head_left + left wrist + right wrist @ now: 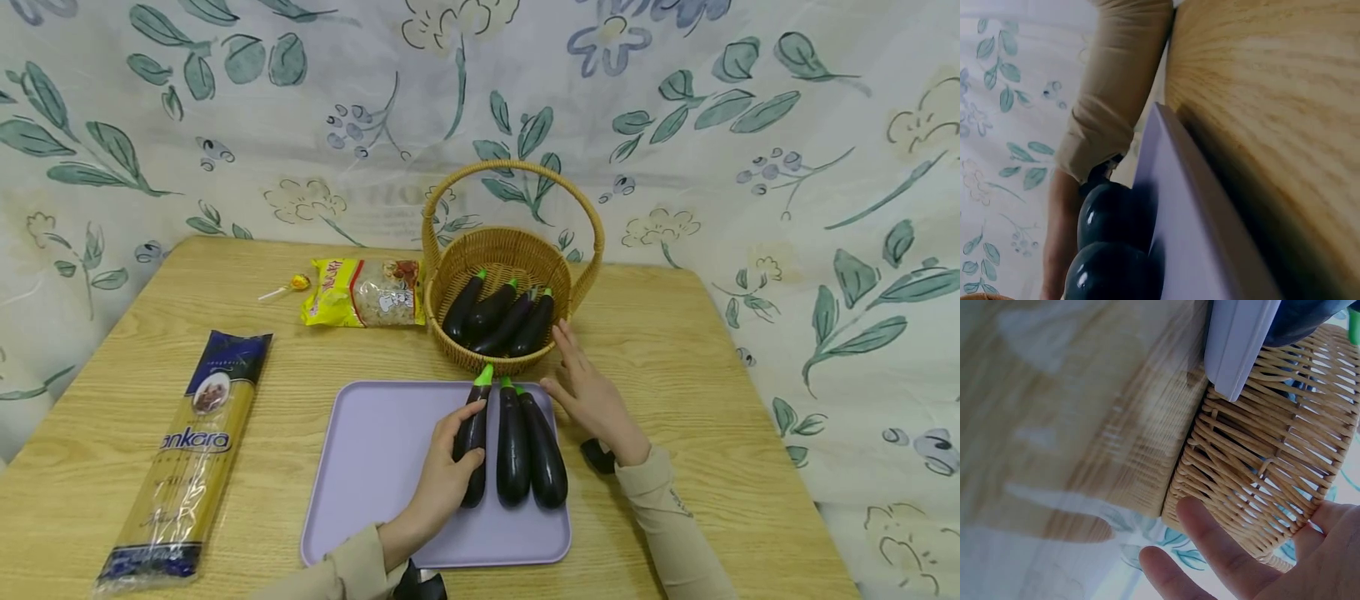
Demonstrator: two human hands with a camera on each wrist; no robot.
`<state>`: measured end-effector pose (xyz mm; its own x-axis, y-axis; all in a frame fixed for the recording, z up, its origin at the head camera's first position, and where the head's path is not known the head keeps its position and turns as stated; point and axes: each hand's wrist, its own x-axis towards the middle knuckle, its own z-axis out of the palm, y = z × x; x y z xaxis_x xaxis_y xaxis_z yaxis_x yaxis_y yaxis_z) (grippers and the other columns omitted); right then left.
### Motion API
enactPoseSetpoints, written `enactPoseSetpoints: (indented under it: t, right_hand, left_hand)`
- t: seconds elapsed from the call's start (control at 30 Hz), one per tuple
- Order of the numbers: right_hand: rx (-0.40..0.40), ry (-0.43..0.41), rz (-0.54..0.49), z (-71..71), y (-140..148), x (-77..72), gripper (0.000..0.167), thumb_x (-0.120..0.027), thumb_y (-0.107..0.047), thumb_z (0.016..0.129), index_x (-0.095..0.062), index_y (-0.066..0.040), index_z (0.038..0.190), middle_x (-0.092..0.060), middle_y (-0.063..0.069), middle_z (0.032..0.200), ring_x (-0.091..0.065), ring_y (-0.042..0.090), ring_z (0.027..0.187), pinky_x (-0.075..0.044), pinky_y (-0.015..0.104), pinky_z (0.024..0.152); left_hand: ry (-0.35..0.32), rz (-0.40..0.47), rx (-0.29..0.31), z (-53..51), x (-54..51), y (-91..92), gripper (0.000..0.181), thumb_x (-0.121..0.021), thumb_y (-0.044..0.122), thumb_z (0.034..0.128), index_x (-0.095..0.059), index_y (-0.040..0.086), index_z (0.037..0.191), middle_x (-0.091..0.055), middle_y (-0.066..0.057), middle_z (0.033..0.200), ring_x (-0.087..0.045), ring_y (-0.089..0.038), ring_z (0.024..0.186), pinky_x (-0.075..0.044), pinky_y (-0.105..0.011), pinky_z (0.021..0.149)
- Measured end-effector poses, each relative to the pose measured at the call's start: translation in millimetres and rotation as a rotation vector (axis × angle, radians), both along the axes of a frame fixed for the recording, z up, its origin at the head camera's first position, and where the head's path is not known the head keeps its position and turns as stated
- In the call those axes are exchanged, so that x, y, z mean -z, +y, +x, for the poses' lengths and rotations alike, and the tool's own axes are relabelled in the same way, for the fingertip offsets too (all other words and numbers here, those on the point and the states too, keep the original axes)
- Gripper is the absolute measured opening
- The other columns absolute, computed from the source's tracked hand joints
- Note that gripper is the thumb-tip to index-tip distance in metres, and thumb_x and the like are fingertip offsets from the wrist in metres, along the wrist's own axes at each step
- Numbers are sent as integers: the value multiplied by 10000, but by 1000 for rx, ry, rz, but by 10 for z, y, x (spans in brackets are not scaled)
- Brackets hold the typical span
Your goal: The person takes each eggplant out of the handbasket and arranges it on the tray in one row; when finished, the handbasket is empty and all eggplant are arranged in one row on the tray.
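Note:
Three dark eggplants lie side by side on a lilac tray [390,533]. My left hand [438,471] holds the leftmost eggplant [472,433], thumb on one side and fingers across its upper part. To its right lie the middle eggplant [513,454] and the right eggplant [547,458]. Behind the tray stands a wicker basket [480,360] with several eggplants [491,308] inside. With fairly straight fingers, my right hand [596,404] touches the basket's right front side; the right wrist view shows its fingers against the woven wall [1260,450]. The left wrist view does not show the left hand.
A yellow-and-clear food packet [367,292] lies against the basket's left side, with a lollipop [288,286] farther left. A long pack of spaghetti [187,458] lies left of the tray. The basket's tall handle [517,167] arches upward. A floral cloth [300,125] hangs behind the wooden table [712,417].

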<state>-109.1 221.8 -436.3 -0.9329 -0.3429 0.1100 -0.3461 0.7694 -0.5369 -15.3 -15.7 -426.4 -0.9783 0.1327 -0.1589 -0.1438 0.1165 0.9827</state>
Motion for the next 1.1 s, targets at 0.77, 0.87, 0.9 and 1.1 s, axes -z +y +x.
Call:
enactPoseSetpoints:
  t: [0.77,0.87,0.9,1.1]
  right_hand:
    - [-2,-4,-1,-2,-5,-11,770,-473,-464,994,-61,-175,1577,-13,17,1654,-595,350,1193,-527,511,805]
    - [3,0,5,4,3,-10,768,-466,-472,995,-46,-202,1578,-4,-1,1653,-596,347,1192,-528,506,799]
    - [4,3,6,5,5,-9,768,-468,-470,995,-44,-205,1578,-4,-4,1653,-595,348,1194,-527,507,801]
    - [3,7,-1,15,4,0,769,-486,-452,992,-53,-205,1578,-13,1,1653,-543,359,1260,-499,540,891]
  left_hand:
    - [129,-77,8,-105,-148,-69,477,-531,-3,879,-534,79,1349,-309,-212,1505,-281,-394,1407,-309,-627,1049]
    - [172,-92,-24,-238,-197,-100,477,-536,-10,877,-535,78,1346,-320,-211,1504,-284,-368,1402,-307,-601,1051]
    - [183,-99,-40,-288,-214,-109,479,-540,-12,873,-537,83,1343,-324,-203,1508,-296,-359,1392,-310,-586,1050]
    - [248,-115,-128,-635,-302,-149,453,-544,-18,881,-550,87,1322,-348,-172,1494,-301,-334,1391,-261,-551,1102]
